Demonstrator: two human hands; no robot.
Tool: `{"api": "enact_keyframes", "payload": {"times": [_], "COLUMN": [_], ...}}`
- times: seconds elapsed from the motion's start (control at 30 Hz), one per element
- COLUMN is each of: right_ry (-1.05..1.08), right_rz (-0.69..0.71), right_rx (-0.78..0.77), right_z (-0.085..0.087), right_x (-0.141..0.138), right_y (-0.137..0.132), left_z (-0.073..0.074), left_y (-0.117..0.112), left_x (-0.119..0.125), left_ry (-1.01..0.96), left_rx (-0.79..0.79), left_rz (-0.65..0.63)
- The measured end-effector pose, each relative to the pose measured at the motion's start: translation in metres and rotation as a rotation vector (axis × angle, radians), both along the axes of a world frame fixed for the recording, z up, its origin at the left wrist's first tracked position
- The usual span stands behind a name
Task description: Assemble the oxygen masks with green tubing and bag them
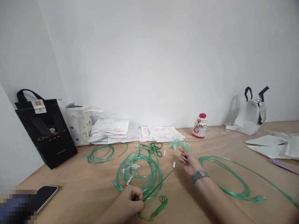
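My left hand is closed on a green elastic strap. One stretch of the strap runs taut toward a small metal strip, and its loose end curls on the table. Farther off, my right hand has its fingers bent at the near edge of a clear oxygen mask; the thumb is mostly hidden. Beside that mask lie more clear, green-tinted mask parts. Another oxygen mask rests on coiled green tubing just beyond my left hand.
Green tubing coils lie at right and back left. Green straps and another metal strip lie mid-table. Printed packets, a bottle, a black bag, a white bag and a phone surround them.
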State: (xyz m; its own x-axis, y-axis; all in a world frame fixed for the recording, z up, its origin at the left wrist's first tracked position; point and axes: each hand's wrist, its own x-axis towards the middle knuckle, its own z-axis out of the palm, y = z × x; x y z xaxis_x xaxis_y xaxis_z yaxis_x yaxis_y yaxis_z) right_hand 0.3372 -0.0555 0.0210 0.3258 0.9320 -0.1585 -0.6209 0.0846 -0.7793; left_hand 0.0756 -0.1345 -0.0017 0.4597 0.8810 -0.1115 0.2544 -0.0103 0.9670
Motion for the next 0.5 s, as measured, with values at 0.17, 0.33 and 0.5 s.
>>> {"api": "enact_keyframes", "payload": {"times": [0.17, 0.33, 0.5], "right_ry": [-0.082, -0.183, -0.23], "right_rz": [-0.028, 0.087, 0.277], "right_rx": [0.052, 0.048, 0.041], "right_z": [0.002, -0.01, -0.019], "right_x": [0.005, -0.021, -0.052], "right_y": [0.003, -0.004, -0.015], "left_z": [0.01, 0.014, 0.006], "left_y": [0.005, 0.034, 0.061], "left_x": [-0.005, -0.034, -0.058], "left_ry": [0.104, 0.233, 0.279], "left_rx": [0.059, 0.438, 0.395], "left_rz": [-0.047, 0.501, 0.52]}}
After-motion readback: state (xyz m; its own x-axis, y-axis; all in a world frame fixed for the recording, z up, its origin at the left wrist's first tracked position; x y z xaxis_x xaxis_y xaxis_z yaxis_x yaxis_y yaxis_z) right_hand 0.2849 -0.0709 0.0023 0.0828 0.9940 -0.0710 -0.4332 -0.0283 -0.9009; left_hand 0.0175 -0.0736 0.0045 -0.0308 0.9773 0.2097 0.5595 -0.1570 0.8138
